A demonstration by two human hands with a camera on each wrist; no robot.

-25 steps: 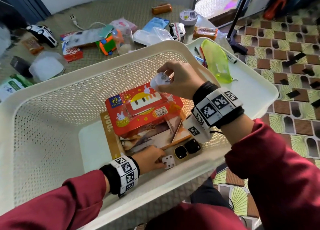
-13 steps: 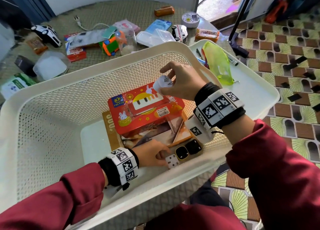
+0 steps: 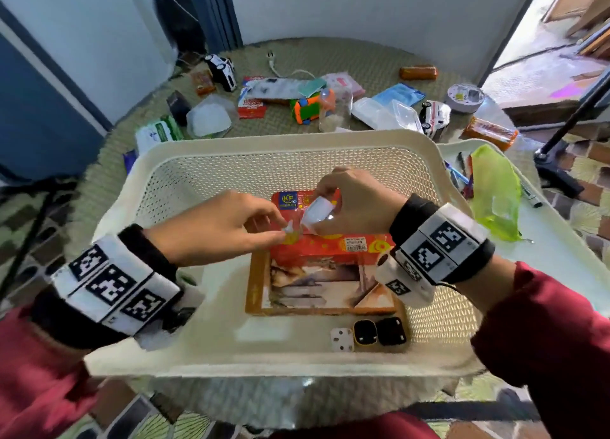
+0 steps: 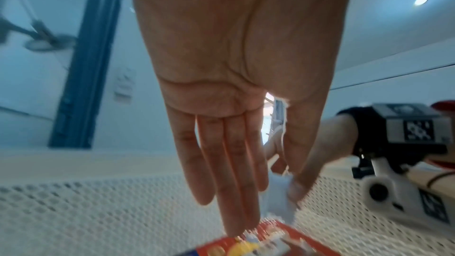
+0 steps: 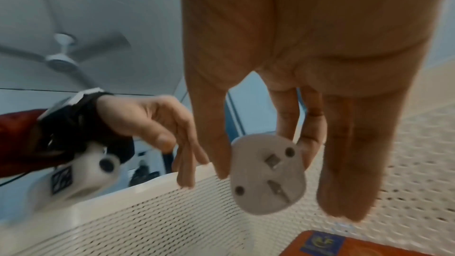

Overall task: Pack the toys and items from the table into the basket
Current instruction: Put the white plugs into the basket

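The left hand (image 3: 218, 227) has been lifted from the small white plug adapter (image 3: 342, 339), now left on the floor of the white mesh basket (image 3: 297, 148) beside two dark adapters (image 3: 379, 331). It has been brought up to the right hand (image 3: 356, 204), where a second white plug adapter (image 3: 316, 211) is pinched between thumb and fingers above the red toy box (image 3: 330, 244). Something small and white is nipped at the left fingertips (image 4: 295, 190); what it is cannot be told. Many items remain on the surface (image 3: 373, 65), so packing is judged far from done.

right hand (image 5: 307, 65) pinching white plug (image 5: 267, 174), basket (image 5: 172, 211)
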